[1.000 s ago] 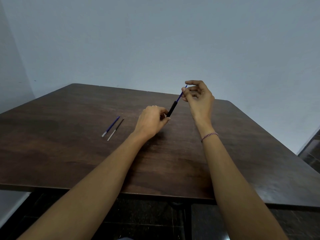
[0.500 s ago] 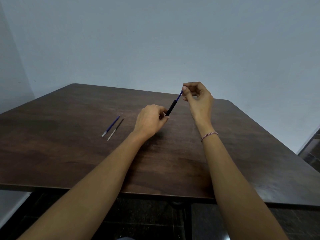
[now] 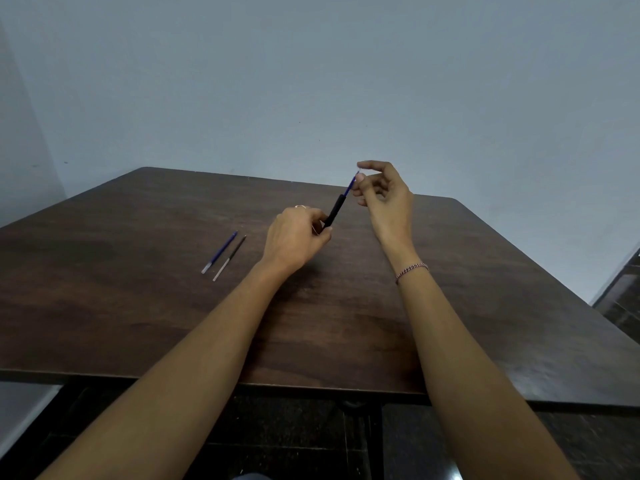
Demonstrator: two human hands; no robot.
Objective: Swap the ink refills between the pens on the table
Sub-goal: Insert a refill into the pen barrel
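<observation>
The left hand (image 3: 298, 233) is gripping the lower end of a black pen barrel (image 3: 334, 211), holding it tilted above the dark wooden surface (image 3: 138, 306). The right hand (image 3: 384, 192) is pinching a blue refill (image 3: 352, 183) sticking out of the barrel's top. Two more refills, one blue (image 3: 221, 251) and one black (image 3: 231, 256), are lying side by side to the left.

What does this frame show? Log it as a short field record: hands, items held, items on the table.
left hand: grips the lower end of the black pen barrel, held tilted above the table
right hand: fingers pinch the top of the blue refill sticking out of the barrel
on table: two loose refills side by side, blue-ink refill and dark-ink refill
right wrist: beaded bracelet
</observation>
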